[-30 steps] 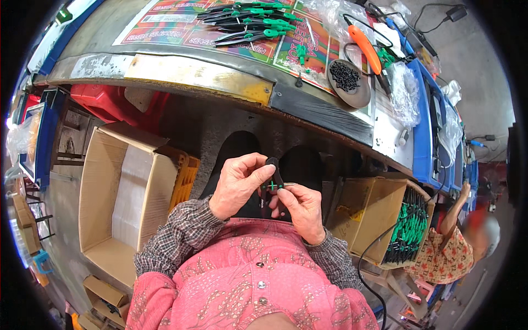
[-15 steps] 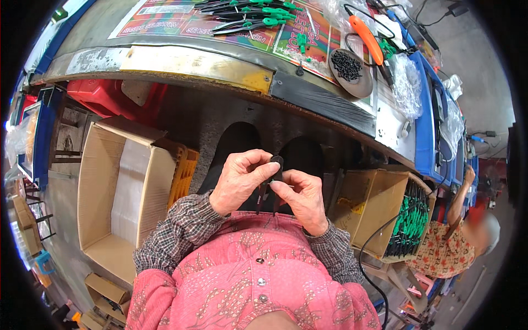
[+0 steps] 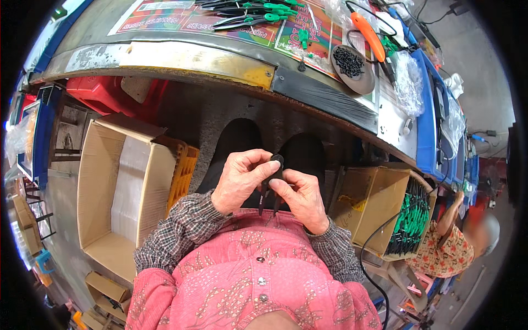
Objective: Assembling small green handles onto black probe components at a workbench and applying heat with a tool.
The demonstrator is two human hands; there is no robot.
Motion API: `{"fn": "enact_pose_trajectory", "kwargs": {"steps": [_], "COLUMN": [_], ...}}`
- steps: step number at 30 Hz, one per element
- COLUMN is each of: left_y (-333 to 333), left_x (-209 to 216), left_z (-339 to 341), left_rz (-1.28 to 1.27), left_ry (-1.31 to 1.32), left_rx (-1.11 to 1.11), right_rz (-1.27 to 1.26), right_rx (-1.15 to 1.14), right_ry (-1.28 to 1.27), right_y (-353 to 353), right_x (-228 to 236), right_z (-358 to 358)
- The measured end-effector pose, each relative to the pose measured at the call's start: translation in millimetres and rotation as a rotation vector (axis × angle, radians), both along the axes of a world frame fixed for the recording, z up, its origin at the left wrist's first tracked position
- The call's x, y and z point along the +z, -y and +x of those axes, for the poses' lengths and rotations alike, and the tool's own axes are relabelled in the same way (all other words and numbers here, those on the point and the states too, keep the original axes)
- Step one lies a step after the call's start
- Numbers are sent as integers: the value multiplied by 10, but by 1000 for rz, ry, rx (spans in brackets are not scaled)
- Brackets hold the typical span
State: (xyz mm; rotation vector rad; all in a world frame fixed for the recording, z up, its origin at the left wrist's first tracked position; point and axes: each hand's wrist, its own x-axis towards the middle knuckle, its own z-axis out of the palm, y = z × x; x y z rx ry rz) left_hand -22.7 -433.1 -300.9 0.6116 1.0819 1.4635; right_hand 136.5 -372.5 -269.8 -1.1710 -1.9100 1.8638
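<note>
Above my lap, my left hand (image 3: 245,179) is closed around a black two-legged tool (image 3: 278,163), with thumb and forefinger pinching near its rounded top. The tool's two slim pointed legs hang down toward my pink shirt. My right hand (image 3: 301,199) is closed too, with its thumb and fingertips pressed against the tool's right side. Whether a small part sits between those right fingertips is hidden. On the workbench ahead lies a pile of black tools with green ends (image 3: 258,19), similar in shape to the one I hold.
A dish of small black parts (image 3: 348,64) and an orange-handled tool (image 3: 367,36) lie on the bench's right. Cardboard boxes stand left (image 3: 113,187) and right (image 3: 366,201), the right one with a bundle of green-and-black tools (image 3: 408,223). A person (image 3: 454,242) sits far right.
A thin white piece visible at my right fingertips before no longer shows. My right thumb now presses closer against the tool. My left hand has barely moved.
</note>
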Motion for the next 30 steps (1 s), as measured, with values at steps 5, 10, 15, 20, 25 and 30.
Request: {"fn": "enact_pose_trajectory", "kwargs": {"steps": [5,10,15,20,25,30], "left_y": [6,11,6,16,10,19], "left_x": [12,57,-6,-20,0,-14], "left_z": [-2,-25,-5,6,0,23], "left_rz": [-13,-46,-35,-28,-35,-46], "left_ry": [6,31,11,15,9,28], "left_rx": [-6,-8,7,17,-16,20], "right_rz": [5,14,6,81,45,147], "right_rx": [-121,-11,-31,-91,12,-73], "right_ry": [-122,-56,-37,-110,-12,-98], "right_y": [73,-1,57,85,10,92], "right_x": [-34,-58,-42,-70,-74,-111], "right_z": [-69,19,-44,-55,20,-32]}}
